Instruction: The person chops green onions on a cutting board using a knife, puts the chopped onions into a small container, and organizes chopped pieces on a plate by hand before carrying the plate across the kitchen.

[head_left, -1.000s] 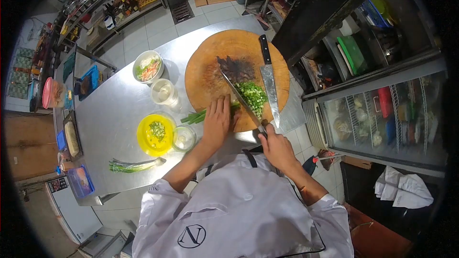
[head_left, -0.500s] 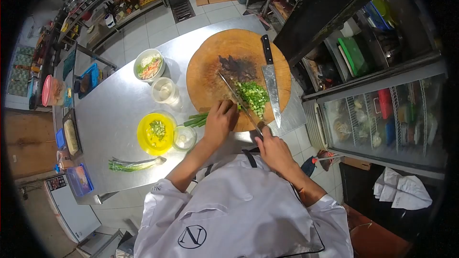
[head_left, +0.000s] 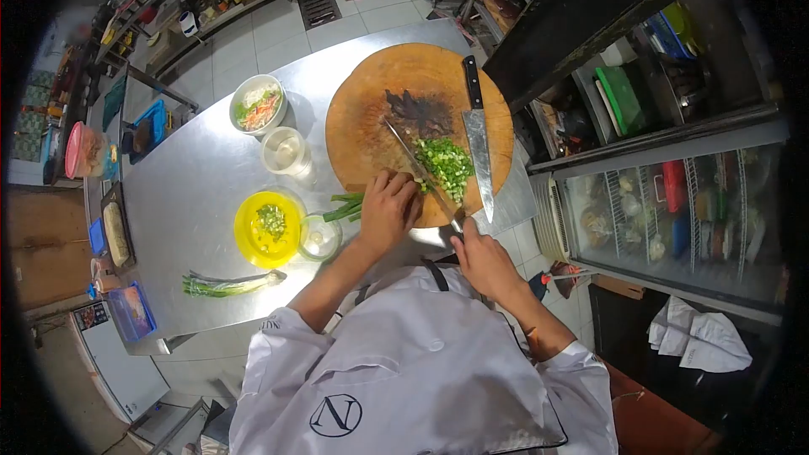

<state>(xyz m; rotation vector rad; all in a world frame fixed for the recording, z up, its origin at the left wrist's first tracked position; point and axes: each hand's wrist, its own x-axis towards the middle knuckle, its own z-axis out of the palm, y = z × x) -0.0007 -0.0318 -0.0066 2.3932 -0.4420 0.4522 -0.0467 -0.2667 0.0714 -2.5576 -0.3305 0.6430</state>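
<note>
My left hand (head_left: 390, 209) is closed over a bunch of green onions (head_left: 343, 206), whose green ends stick out to its left at the lower edge of the round wooden board (head_left: 362, 109). My right hand (head_left: 484, 263) grips the handle of a knife (head_left: 432, 180). Its blade points up and left over the board, close beside my left fingers. Chopped green onion (head_left: 447, 167) lies heaped right of that blade. Dark shredded pieces (head_left: 419, 113) lie farther up. A second, black-handled knife (head_left: 478, 143) rests on the board's right side, touched by neither hand.
On the metal table (head_left: 181, 202) stand a bowl of cut vegetables (head_left: 259, 104), a clear plastic cup (head_left: 285, 152), a yellow bowl (head_left: 268, 230) and a small clear container (head_left: 320, 237). A whole green onion (head_left: 232, 282) lies near the front edge. A glass-door fridge (head_left: 674, 211) is at right.
My left hand has slid left along the green onions, and less of their green ends shows. The knife blade has shifted slightly left. The whole view has also shifted a little.
</note>
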